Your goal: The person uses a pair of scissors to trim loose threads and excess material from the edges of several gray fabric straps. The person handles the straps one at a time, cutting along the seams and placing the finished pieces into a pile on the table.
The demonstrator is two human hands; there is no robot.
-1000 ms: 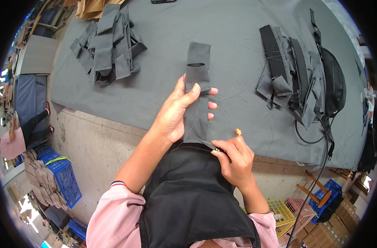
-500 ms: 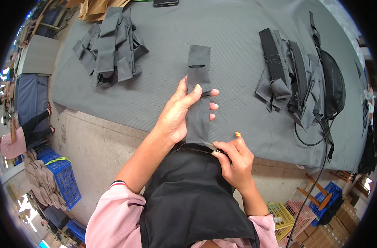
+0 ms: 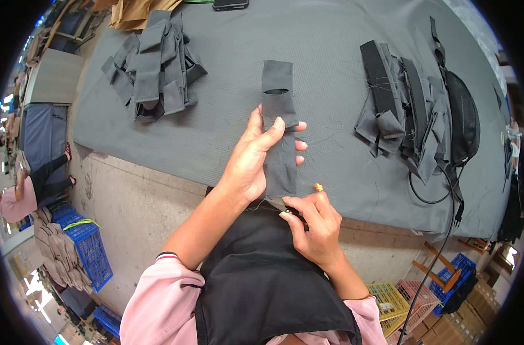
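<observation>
Gripping grey strip [image 3: 281,172], left fingers [image 3: 300,146]; right fingers [image 3: 305,210] pinch small tool [image 3: 278,203] near strip's lower edge; tabletop [image 3: 227,98] bare alongside.

Bright, diffuse light over the surface [image 3: 325,52], shadows soft. Left hand [image 3: 247,154] and right hand [image 3: 316,223] look crisp; blown-out glare near left, smaller patch at right. Heavy fisheye bend, black rim, detail softening toward edges.

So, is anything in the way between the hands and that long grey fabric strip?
Nothing visible: the left hand grips the long grey fabric strip directly, and the right hand holds a small, partly hidden tool at the strip's lower end.
</observation>
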